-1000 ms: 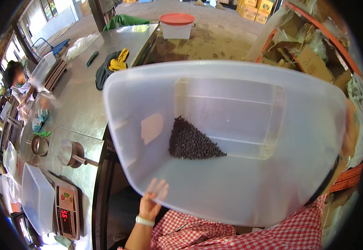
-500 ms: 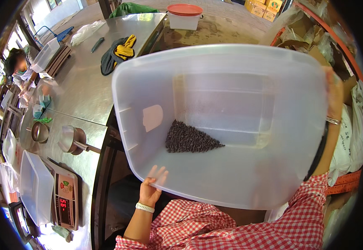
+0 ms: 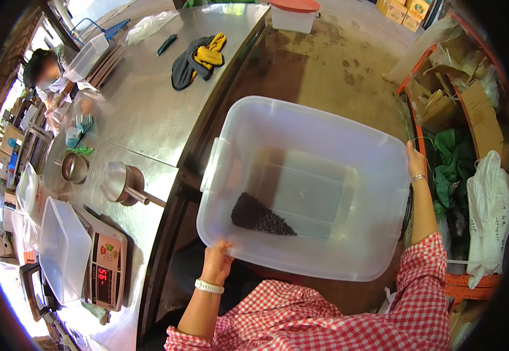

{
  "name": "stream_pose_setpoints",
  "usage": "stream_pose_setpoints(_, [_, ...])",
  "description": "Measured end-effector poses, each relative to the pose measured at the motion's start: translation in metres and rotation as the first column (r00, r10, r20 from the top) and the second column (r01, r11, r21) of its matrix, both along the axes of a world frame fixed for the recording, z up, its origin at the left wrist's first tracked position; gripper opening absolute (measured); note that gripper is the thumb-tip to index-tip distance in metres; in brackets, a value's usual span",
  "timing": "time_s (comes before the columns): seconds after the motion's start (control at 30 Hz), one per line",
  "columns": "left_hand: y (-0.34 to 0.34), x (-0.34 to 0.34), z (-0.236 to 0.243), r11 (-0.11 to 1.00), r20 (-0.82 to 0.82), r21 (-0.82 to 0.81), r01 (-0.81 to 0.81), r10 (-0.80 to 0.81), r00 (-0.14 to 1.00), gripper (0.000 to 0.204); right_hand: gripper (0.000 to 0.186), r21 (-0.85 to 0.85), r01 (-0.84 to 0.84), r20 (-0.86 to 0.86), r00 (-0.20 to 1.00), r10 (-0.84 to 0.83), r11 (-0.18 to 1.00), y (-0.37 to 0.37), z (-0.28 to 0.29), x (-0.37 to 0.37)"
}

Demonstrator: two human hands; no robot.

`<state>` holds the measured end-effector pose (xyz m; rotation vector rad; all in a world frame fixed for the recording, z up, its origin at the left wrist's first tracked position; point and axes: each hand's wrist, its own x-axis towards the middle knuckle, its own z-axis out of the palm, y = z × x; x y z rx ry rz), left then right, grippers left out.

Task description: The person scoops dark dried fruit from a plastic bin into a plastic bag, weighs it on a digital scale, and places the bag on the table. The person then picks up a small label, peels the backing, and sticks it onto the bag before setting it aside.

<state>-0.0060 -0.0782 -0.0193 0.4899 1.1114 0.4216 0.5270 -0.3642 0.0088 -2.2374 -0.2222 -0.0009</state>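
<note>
A large translucent plastic tub [image 3: 307,260] hangs in front of me, beside the steel table and tilted so that I see its floor. A heap of small dark seed-like pieces [image 3: 254,215] is gathered in its near left corner. My left hand [image 3: 216,263] is closed on the tub's near left rim, fingers partly hidden behind the wall. At the far right corner my right hand [image 3: 415,159] grips the rim, its thumb up along the edge.
On the steel table [image 3: 143,126] at left are a scale [image 3: 108,269] bearing a clear bin [image 3: 61,248], metal scoops [image 3: 117,182], and grey-yellow gloves [image 3: 199,61]. A person [image 3: 50,73] works beyond it. An orange-framed rack [image 3: 471,284] stands right; a red-lidded bucket [image 3: 292,17] sits on the floor ahead.
The tub has dropped lower and farther from me, turning to a flatter tilt. My left hand's fingers, stretched out before, are now bent round the rim. The dark heap has shifted slightly.
</note>
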Motion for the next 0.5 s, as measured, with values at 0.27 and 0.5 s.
stream_pose_setpoints(0.27, [0.012,0.014,0.013,0.986,-0.058,0.154,0.058,-0.049,0.997,0.029,0.039,-0.046,-0.025,0.381,0.924,0.04,0.999,0.032,0.043,-0.038])
stream_pose_setpoints(0.5, [0.001,0.008,0.035,0.975,-0.033,0.152,0.159,-0.156,0.987,0.033,0.046,0.397,-0.413,0.11,0.908,0.404,0.82,0.089,0.089,-0.156])
